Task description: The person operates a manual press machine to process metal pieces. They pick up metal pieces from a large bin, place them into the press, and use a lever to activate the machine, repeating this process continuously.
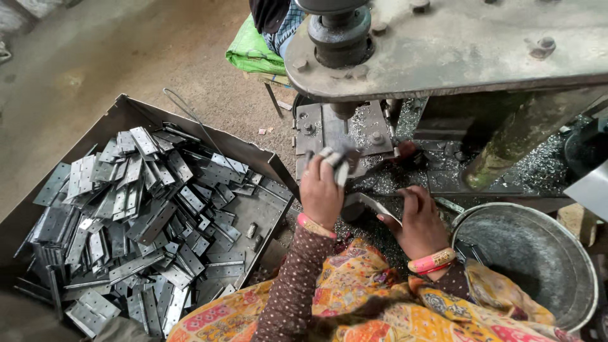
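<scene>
Steel hinge plates (337, 159), blurred, were pinched in the closed fingers of the left hand (322, 193) at mid-frame, just below the ram of the press (339, 38). The right hand (417, 218) lay half open beside it, fingers resting on a bent metal piece (373, 206) on the swarf-strewn press bed. Feeding looked to be the step in hand; seating a plate squarely under the punch would come next. A tray of hinges (136, 209) filled the lower left, a metal pail (529, 253) the lower right.
</scene>
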